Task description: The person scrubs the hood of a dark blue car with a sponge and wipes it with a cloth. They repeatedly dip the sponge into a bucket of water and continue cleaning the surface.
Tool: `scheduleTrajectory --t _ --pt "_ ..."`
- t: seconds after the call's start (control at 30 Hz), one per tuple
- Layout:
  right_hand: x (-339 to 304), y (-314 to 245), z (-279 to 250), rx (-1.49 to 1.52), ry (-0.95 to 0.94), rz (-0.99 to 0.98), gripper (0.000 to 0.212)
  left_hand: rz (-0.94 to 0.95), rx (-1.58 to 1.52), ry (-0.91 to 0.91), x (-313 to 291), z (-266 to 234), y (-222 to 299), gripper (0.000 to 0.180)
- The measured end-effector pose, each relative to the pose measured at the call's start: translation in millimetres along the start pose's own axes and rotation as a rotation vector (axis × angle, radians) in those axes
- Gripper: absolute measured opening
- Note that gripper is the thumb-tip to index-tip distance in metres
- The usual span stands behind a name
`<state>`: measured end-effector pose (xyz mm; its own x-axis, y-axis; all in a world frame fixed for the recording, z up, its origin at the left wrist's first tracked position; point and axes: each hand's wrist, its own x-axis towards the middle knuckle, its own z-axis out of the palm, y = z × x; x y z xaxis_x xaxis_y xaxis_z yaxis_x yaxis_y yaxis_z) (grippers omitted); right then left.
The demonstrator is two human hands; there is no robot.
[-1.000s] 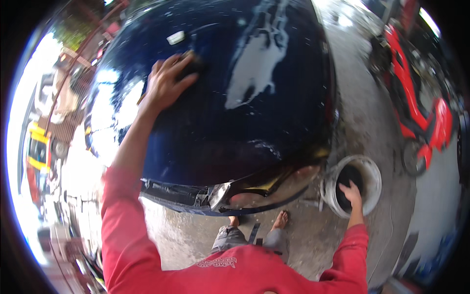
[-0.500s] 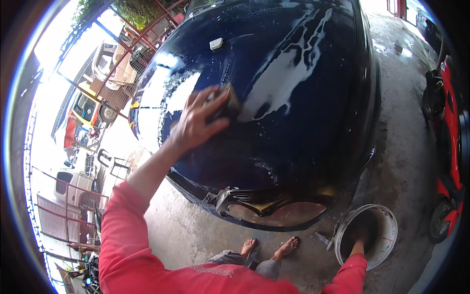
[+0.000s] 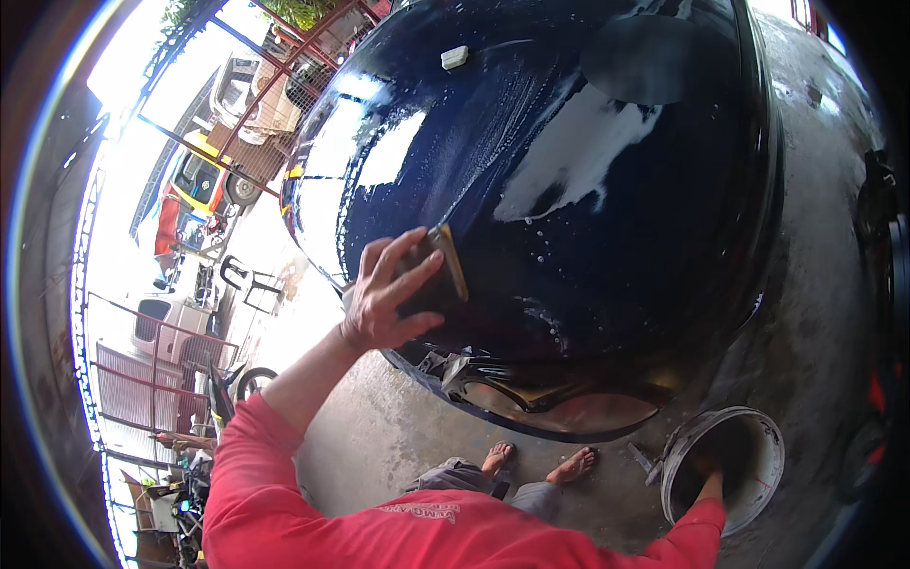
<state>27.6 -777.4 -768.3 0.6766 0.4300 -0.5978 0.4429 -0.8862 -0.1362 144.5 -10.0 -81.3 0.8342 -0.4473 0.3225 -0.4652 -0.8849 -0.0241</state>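
Note:
My left hand (image 3: 387, 296) is closed over a dark sanding block (image 3: 454, 270) with a tan edge. Its fingers curl across the top, and the block rests against the wet dark blue car hood (image 3: 654, 275) near its front. Down at the right, my right hand (image 3: 709, 482) reaches inside a white bucket (image 3: 778, 455); shadow hides its fingers and anything they may hold. A small whitish block (image 3: 455, 58) lies farther up the hood. Pale streaks and droplets trail upward from the sanding block.
A headlight (image 3: 607, 414) and the front bumper edge lie between the hood and my feet (image 3: 573, 466) on the concrete floor. Red metal fencing (image 3: 248, 104) runs along the left, with parked vehicles beyond. A red vehicle (image 3: 877, 389) is partly in shadow at the far right.
My left hand has drawn the sanding block back toward the front of the hood, leaving wet streaks. My right hand stays in the bucket. The view has shifted somewhat.

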Motion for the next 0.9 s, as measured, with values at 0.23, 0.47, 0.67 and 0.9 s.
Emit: scheduleTrajectory --t 0.23,0.47,0.67,0.9 --pt "-14.2 -0.7 -9.2 0.212 0.066 0.579 0.047 0.484 0.412 0.278 315.1 71.7 -157.0 0.03" --pt "-62.5 -77.3 -92.4 0.627 0.018 0.725 0.05 0.192 0.005 0.074 10.6 11.7 -25.5 0.08" --pt "-149.4 -132.0 -254.5 1.082 0.13 0.776 0.054 -0.379 0.177 0.137 46.4 -9.3 -147.3 0.065" --pt "-253.9 -195.9 -562.5 0.925 0.604 -0.029 0.036 -0.213 0.056 0.089 79.1 25.8 -42.4 0.068"
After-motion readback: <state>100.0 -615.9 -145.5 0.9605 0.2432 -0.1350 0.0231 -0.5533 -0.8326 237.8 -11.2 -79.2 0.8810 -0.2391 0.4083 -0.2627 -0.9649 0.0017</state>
